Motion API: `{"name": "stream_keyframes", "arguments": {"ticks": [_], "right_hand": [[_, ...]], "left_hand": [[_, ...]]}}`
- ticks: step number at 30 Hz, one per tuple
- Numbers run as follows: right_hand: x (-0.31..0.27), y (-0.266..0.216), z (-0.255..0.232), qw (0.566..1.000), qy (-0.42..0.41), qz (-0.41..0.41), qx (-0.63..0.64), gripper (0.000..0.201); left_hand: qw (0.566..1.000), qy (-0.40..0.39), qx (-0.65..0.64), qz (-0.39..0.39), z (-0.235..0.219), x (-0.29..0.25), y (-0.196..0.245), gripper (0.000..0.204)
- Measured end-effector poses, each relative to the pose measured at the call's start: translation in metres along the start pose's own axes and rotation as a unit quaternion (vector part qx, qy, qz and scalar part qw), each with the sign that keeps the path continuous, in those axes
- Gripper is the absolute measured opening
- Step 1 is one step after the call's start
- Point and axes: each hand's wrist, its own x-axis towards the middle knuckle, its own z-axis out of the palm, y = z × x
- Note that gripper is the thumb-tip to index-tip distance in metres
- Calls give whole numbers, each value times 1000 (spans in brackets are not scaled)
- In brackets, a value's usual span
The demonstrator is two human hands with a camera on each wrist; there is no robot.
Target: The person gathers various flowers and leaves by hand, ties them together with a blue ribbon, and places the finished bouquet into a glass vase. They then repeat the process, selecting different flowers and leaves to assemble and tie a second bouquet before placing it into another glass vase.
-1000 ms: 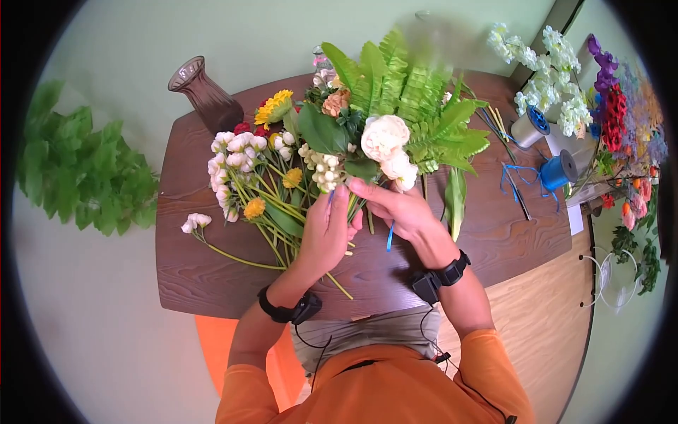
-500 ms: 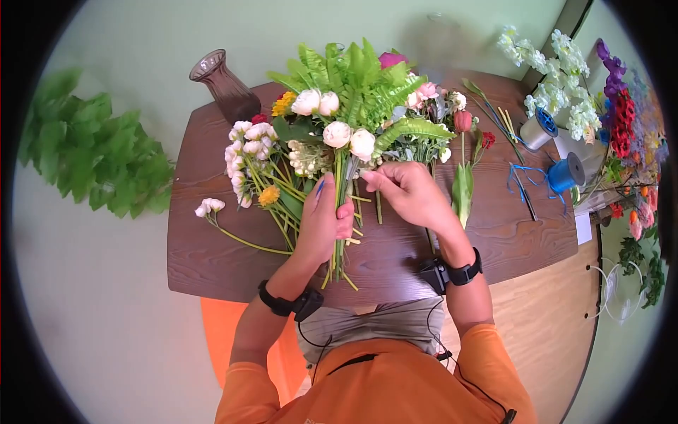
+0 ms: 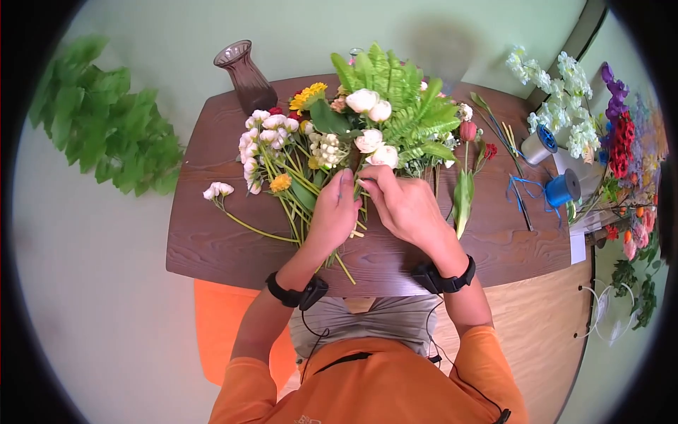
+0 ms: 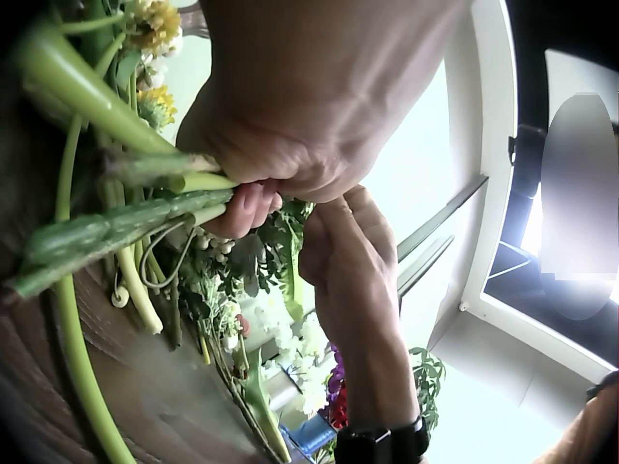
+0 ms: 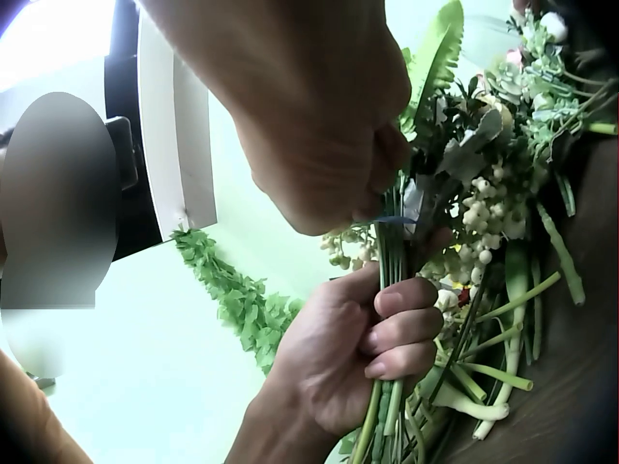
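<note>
My left hand (image 5: 338,358) grips a bundle of green stems (image 5: 390,261), fingers curled round it, as the right wrist view shows. Above that grip, a thin blue ribbon (image 5: 392,220) crosses the stems. My right hand (image 3: 406,208) pinches the ribbon close to the left thumb, its fingertips partly hidden. Over both hands the bouquet's head fans out, with cream-white flowers (image 3: 369,141) and light green fern leaves (image 3: 385,78). Stem ends (image 4: 116,227) stick out below the left fist in the left wrist view.
Loose white flowers (image 3: 251,145) and yellow ones (image 3: 281,183) lie left on the dark wooden table (image 3: 212,244). A purple glass vase (image 3: 247,78) stands at the back left. To the right are a blue ribbon spool (image 3: 562,188), a silver spool (image 3: 538,145) and a red tulip (image 3: 468,131).
The bouquet tipped up toward the body, then leaned away again. The right hand, drawn slightly off the stems half a second ago, is back against them beside the left hand, which keeps its grip.
</note>
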Motion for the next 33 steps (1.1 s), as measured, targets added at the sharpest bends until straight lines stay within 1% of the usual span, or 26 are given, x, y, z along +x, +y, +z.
{"name": "stream_keyframes", "arguments": {"ticks": [2, 3, 4, 5, 6, 7, 8, 9, 10, 12, 13, 15, 17, 19, 21, 23, 24, 25, 26, 27, 28, 30, 31, 32, 33], "right_hand": [[2, -6, -5, 1000, -6, -2, 1, 18], [5, -10, -8, 999, -37, -5, 12, 22], [6, -12, -10, 997, -67, -8, 23, 26], [7, -11, -9, 998, -66, -8, 22, 26], [7, -8, -7, 996, -81, -26, 19, 34], [8, -7, -6, 994, -97, -44, 17, 42], [8, -9, -7, 994, -99, -38, 13, 44], [8, -8, -6, 994, -99, -39, 13, 44], [7, -7, -4, 994, -96, -42, 16, 42], [5, -2, 1, 994, -95, -45, 19, 40], [6, 3, 6, 994, -87, -60, 29, 38], [7, 5, 7, 993, -79, -74, 40, 37], [11, 2, 7, 995, -81, -42, 37, 37], [10, 0, 6, 995, -84, -37, 30, 39], [11, 1, 4, 995, -88, -33, 22, 41], [13, 3, 0, 992, -113, -28, 52, 44], [14, 3, -3, 992, -113, -27, 52, 44], [16, 3, -6, 988, -135, -31, 72, 43], [17, 3, -7, 983, -156, -35, 91, 41], [18, 3, -6, 983, -156, -34, 91, 41], [19, 3, -5, 982, -159, -34, 96, 41], [21, 5, -2, 981, -163, -34, 101, 41], [21, 9, 3, 981, -151, -49, 111, 36], [20, 12, 6, 981, -138, -64, 120, 32], [19, 12, 8, 981, -139, -63, 120, 32]], "left_hand": [[1000, 7, -8, 9, 1, -3, 1, 30], [1000, 8, -9, 9, 1, -2, -3, 30], [997, 4, 53, 58, 0, -1, -10, 27], [987, 0, 115, 108, 0, 1, -15, 27], [976, 13, 152, 153, 0, 3, -19, 28], [976, 12, 152, 155, 0, 4, -22, 28], [969, 20, 159, 190, 2, 4, -23, 28], [960, 28, 166, 225, 3, 4, -25, 28], [960, 29, 166, 225, 2, 10, -32, 28], [934, 55, 185, 301, 1, 19, -38, 29], [934, 55, 185, 301, -1, 17, -41, 29], [973, 3, 148, 174, -1, 4, -21, 30], [975, -2, 151, 162, -4, 4, -24, 30], [977, -6, 153, 150, -4, 2, -22, 30], [999, -7, 40, 37, 0, -5, -3, 28], [999, -10, 31, 43, -1, -4, -4, 26], [998, -15, 23, 50, -1, -4, -5, 24], [998, -15, 23, 49, -3, -3, -7, 24], [996, -22, 68, 56, -6, -2, -11, 23], [991, -27, 112, 62, -8, 0, -17, 22], [992, -27, 111, 61, -8, 2, -23, 22], [960, 12, 184, 211, -5, 6, -31, 23], [960, 13, 184, 210, -7, 6, -33, 23], [964, 1, 193, 185, -9, 4, -29, 24], [966, -10, 201, 160, -10, 3, -25, 25]]}}
